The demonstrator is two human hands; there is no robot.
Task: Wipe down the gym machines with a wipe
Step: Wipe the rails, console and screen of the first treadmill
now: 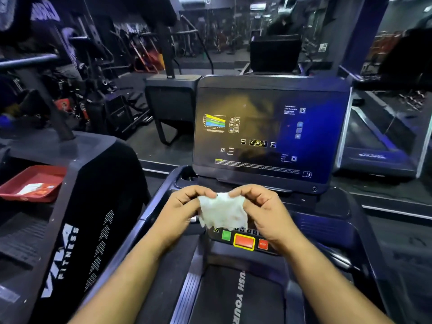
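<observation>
Both-handed: left hand (184, 204) and right hand (259, 206) each pinch a top corner of a white wipe (223, 212), stretched between them, hanging above the treadmill console's button row (243, 240) with green, red and orange keys. Beyond, treadmill display (268, 134) lit with graphics. Left, red tray (14, 190) sits on the neighbouring machine (77, 218).

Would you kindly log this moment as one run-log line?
hands: left and right both pinch wipe | place: above treadmill buttons | screen: lit
</observation>
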